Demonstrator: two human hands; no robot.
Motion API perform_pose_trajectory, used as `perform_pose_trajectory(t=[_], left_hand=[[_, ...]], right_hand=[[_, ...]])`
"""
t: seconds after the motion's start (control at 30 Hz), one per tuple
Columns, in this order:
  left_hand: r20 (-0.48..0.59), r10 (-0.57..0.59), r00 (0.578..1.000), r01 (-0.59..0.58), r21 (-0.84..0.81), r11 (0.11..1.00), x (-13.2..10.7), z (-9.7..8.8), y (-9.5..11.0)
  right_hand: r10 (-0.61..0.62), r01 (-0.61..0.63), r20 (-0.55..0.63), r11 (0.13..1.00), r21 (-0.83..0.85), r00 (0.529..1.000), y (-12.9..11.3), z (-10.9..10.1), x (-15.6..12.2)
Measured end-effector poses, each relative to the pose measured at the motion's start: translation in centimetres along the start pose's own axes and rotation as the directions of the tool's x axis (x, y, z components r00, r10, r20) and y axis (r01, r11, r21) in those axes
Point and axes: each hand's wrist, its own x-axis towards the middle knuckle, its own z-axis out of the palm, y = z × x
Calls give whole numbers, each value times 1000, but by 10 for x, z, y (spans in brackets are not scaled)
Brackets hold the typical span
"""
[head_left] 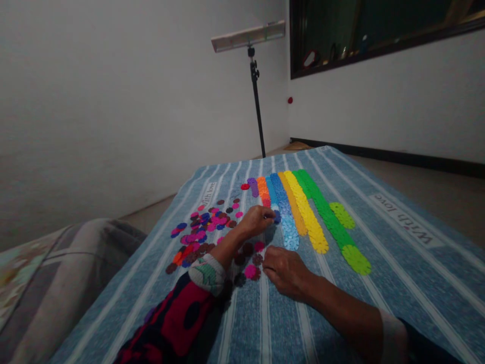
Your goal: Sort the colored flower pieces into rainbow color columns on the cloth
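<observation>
My left hand (256, 221) reaches forward with its fingers pinched on a dark blue disc (277, 216) at the near end of the blue row (280, 194). My right hand (285, 272) rests on the striped blue cloth (379, 283), fingers curled next to pink and dark discs (252, 271); what it holds, if anything, is hidden. Rows of plastic discs lie side by side: purple (253, 186), orange (263, 191), light blue (290, 230), yellow (308, 220), green (333, 222).
A loose pile of pink, blue, brown and red discs (202, 230) lies left of my hands. A light on a black stand (256, 96) rises beyond the cloth's far edge. A grey cushion (71, 273) sits at the left. A dark window (379, 30) is upper right.
</observation>
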Motion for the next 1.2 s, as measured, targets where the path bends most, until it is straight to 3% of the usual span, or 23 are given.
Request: perform_pose_trajectory(t=[0.27,0.5,0.6,0.73,0.87,1.07,1.2], left_hand=[[-136,-229,964,236,41,971,-74,-41,-66],[-355,-481,802,535,67,842,-122,-93,-122],[-332,-488,807,552,129,824,-121,-97,-131],[-299,-426,854,504,273,820,-105,-89,-132],[-218,-407,887,459,315,831,-91,-85,-129],[-136,-440,888,455,406,792,-86,-89,-129],[-162,-450,878,468,489,736,-88,-88,-121]], right_hand=[[-16,17,-24,999,45,1000,1,5,-9],[-46,47,-19,997,63,999,3,8,-13],[-43,44,-23,997,56,999,3,8,-13],[-57,59,-35,995,76,998,2,8,-14],[-45,48,-37,995,86,998,4,10,-16],[-46,47,-26,996,80,999,4,13,-16],[-47,48,-17,997,65,999,4,12,-15]])
